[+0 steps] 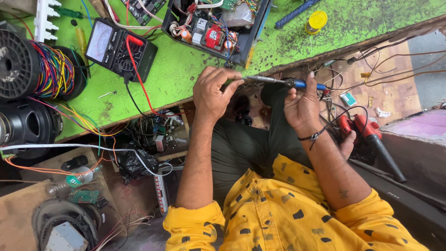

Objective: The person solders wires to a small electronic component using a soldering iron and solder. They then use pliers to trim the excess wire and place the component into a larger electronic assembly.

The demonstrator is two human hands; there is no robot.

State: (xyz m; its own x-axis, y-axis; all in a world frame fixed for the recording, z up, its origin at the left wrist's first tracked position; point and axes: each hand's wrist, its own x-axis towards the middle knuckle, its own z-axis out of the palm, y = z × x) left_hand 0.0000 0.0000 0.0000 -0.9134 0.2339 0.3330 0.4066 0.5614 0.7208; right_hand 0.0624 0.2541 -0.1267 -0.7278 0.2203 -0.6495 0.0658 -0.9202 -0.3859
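My left hand (213,95) is held at the front edge of the green workbench (186,74), fingers pinched on a small part that I cannot make out. My right hand (302,109) grips a soldering iron (272,81) by its blue handle. The iron's metal tip points left and meets the fingertips of my left hand. Both forearms reach out from yellow, dark-spotted sleeves over my lap in dark green trousers.
On the bench are an analog multimeter (116,49) with red and black leads, an open electronics chassis (213,28), a yellow round tin (317,21) and a spool of coloured wires (28,65). A red blower tool (371,135) lies at right. Circuit boards and cables crowd the floor at left.
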